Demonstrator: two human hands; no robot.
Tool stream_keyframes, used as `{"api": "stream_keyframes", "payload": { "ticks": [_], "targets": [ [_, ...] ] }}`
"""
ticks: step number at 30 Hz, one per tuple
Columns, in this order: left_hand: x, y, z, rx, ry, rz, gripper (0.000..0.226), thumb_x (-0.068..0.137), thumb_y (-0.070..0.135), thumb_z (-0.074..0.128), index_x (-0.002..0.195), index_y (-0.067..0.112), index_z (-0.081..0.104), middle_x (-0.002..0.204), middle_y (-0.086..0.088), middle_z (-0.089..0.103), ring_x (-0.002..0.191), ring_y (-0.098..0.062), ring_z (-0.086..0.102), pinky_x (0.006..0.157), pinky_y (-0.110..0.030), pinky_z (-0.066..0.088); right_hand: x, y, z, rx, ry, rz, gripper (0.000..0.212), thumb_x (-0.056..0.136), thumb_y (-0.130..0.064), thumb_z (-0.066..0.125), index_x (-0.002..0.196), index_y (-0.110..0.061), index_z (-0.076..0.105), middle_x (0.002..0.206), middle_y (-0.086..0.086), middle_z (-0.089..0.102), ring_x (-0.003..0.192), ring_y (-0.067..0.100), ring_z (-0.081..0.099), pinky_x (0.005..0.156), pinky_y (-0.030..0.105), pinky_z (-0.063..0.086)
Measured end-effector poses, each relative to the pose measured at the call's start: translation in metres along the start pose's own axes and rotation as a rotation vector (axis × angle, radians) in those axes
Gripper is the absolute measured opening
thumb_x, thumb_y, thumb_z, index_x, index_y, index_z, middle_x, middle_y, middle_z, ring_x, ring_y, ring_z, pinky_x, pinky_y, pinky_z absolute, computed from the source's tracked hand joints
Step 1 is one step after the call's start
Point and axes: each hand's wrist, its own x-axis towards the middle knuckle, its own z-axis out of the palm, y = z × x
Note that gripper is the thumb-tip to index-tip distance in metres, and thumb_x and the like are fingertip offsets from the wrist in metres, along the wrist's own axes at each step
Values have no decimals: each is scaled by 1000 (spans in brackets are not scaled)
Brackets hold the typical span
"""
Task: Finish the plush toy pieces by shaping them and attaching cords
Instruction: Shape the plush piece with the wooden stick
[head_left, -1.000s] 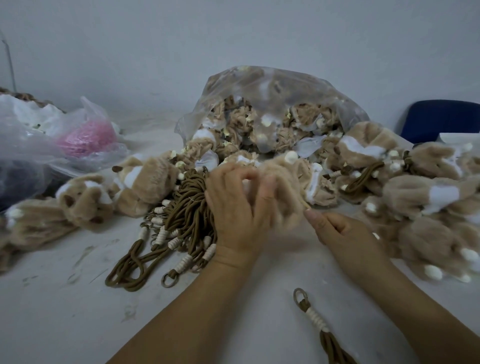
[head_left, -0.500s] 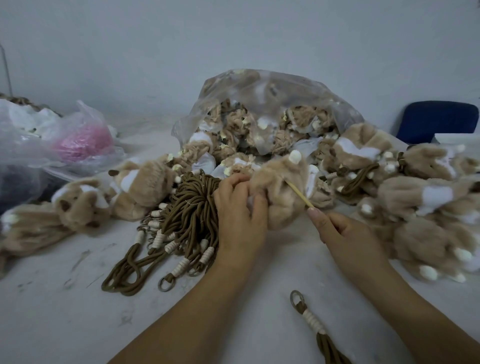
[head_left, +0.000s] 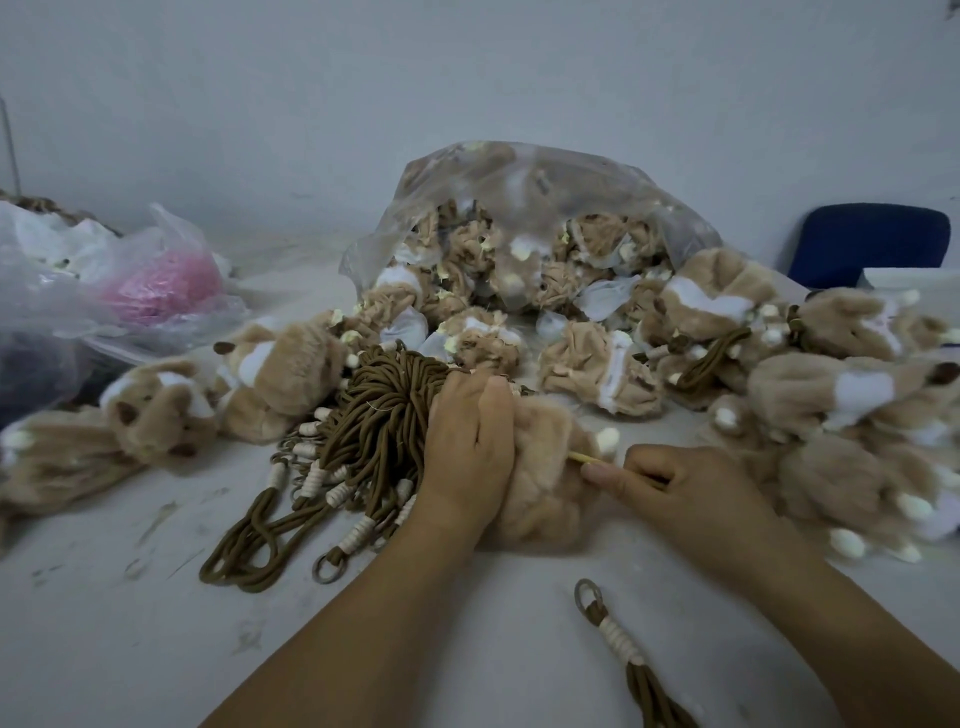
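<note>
My left hand (head_left: 470, 447) grips a tan plush piece (head_left: 550, 483) that lies on the white table (head_left: 156, 623) in the middle. My right hand (head_left: 685, 483) pinches a thin wooden stick (head_left: 587, 458) whose tip goes into the plush from the right. A bundle of brown cords (head_left: 358, 447) with white wrappings and metal rings lies just left of my left hand. One single brown cord (head_left: 618, 644) with a ring lies on the table near my right forearm.
A clear plastic bag (head_left: 524, 218) full of unshaped plush pieces stands behind. Shaped plush pieces are heaped at the right (head_left: 831, 395) and at the left (head_left: 171, 405). Plastic bags with something pink (head_left: 156, 286) sit far left. A blue chair back (head_left: 867, 244) is at the right.
The plush piece came down from the air onto the table. My right hand closed round the stick and moved in to the plush.
</note>
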Motion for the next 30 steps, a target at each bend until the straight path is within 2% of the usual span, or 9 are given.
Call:
{"api": "stream_keyframes", "payload": {
  "ticks": [3,6,8,11,14,15,20,24,30],
  "targets": [
    [-2,-3,1,-299,-75,-265,69,90,65,28,68,8,58,70,-12,62,72,-11,60,71,-30,50,-2,-5,5,172,40,46,63,68,-71,53,53,-12,36,45,-8,30,42,4,30,41,16,24],
    [-5,-8,9,-328,-110,-425,70,98,66,25,79,26,79,66,7,70,67,4,64,63,-5,47,-1,-10,8,262,76,69,58,68,-70,52,50,-17,37,46,-9,32,42,3,30,41,15,25],
    [-4,-6,11,-281,-140,-391,74,91,74,19,73,34,78,67,7,72,68,1,67,64,-9,49,0,-9,10,264,107,82,59,68,-70,50,51,-15,37,45,-9,32,42,4,31,40,15,26],
    [-3,-3,11,-213,-128,-148,78,88,79,20,86,18,69,86,-6,69,87,-23,65,79,-39,53,3,-7,8,243,169,97,59,68,-72,46,52,-16,38,44,-8,31,40,5,30,39,15,26],
    [-6,6,10,-190,-163,-174,37,77,79,46,101,51,53,113,10,57,108,-7,56,92,-26,46,5,-2,7,188,190,84,60,69,-74,46,52,-17,35,44,-7,29,41,6,30,40,17,27],
    [-6,7,11,-164,-204,-228,36,72,75,55,102,56,48,118,15,52,113,-1,52,93,-21,43,6,0,9,160,185,82,62,69,-76,45,54,-17,35,44,-7,30,41,6,31,41,17,29],
    [-4,5,11,-119,-233,-290,32,77,57,74,91,51,46,114,16,50,103,8,49,84,-13,39,6,7,11,117,184,114,63,67,-80,43,54,-19,34,44,-6,30,41,7,29,40,19,29],
    [1,6,5,-165,-182,-297,60,58,74,67,107,42,52,123,4,57,113,-9,57,97,-33,49,8,11,7,34,175,91,65,70,-79,42,60,-16,32,46,-4,28,43,8,29,45,30,28],
    [4,8,-5,-141,-104,-266,52,54,80,62,91,44,53,111,6,60,102,-6,59,81,-22,47,7,9,-8,-162,116,4,67,67,-82,38,60,-15,35,44,-3,34,42,9,35,44,27,28]
  ]
}}
